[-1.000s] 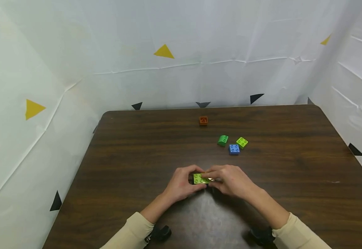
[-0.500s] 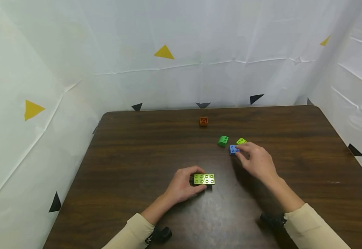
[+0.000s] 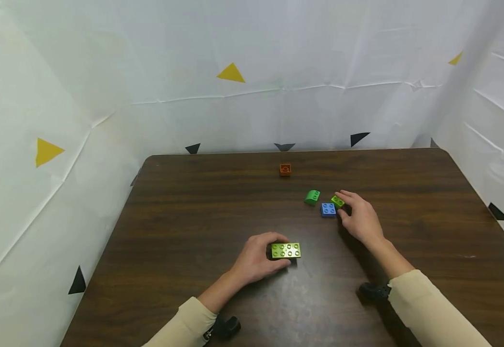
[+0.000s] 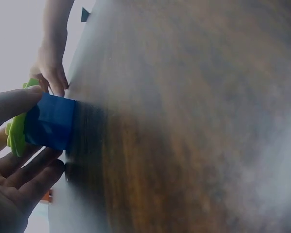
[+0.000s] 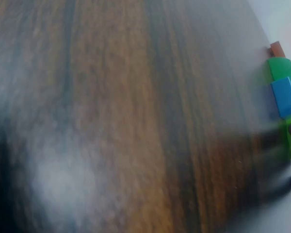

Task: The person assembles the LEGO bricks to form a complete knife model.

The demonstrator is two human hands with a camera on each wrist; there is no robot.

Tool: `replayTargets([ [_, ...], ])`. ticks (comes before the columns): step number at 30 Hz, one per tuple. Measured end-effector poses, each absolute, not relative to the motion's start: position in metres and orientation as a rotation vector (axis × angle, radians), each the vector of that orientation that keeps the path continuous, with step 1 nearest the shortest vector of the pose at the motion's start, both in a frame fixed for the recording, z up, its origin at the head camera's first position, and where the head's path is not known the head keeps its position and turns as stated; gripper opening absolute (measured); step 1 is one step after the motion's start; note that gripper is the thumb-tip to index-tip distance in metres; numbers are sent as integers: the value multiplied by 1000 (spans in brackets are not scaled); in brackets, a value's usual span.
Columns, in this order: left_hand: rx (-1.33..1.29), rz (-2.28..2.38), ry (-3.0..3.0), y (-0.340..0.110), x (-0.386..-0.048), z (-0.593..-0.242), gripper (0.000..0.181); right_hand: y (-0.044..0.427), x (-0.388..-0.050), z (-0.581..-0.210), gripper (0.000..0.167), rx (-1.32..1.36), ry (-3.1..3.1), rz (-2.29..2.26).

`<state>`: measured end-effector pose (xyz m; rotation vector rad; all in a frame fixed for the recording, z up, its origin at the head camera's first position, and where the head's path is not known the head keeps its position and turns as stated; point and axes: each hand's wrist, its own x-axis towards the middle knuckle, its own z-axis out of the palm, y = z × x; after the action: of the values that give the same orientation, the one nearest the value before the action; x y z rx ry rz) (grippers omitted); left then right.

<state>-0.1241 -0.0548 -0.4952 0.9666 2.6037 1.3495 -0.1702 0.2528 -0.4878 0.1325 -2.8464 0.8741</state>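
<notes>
The left hand [image 3: 256, 258] gripped a stack between thumb and fingers near the middle of the table [image 3: 191, 207]: a smooth, glossy lime brick [image 3: 285, 250], oblong with eight round studs in two rows, set on a flat-sided blue block [image 4: 51, 124]. The right hand [image 3: 360, 219] had its thumb and a bent finger on either side of a square small lime brick [image 3: 337, 201] farther out and to the right; whether they pressed on it could not be determined. Half a second earlier this hand was at the blue brick [image 3: 327, 209], and a second earlier it was on the stack beside the left hand, whose hold was unchanged. The loose bricks kept the same general arrangement. The four-stud blue brick lay just beside the small lime brick, on its near left side, crowding the thumb. A green brick [image 3: 312, 197] with a curved slope and two visible studs lay near, to the left; an orange brick [image 3: 285, 170] lay well apart, hollow underside up, near the far edge. The table was dark, streaked wood grain with dull glare, backed by a creased white sheet [image 3: 278, 43] bearing yellow and black triangles.
</notes>
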Motion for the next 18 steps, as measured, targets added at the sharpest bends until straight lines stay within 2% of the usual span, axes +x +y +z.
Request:
replayTargets([
  [18, 972, 1323, 2612, -55, -124, -498, 37, 256, -175, -494, 36, 88, -2812, 792],
])
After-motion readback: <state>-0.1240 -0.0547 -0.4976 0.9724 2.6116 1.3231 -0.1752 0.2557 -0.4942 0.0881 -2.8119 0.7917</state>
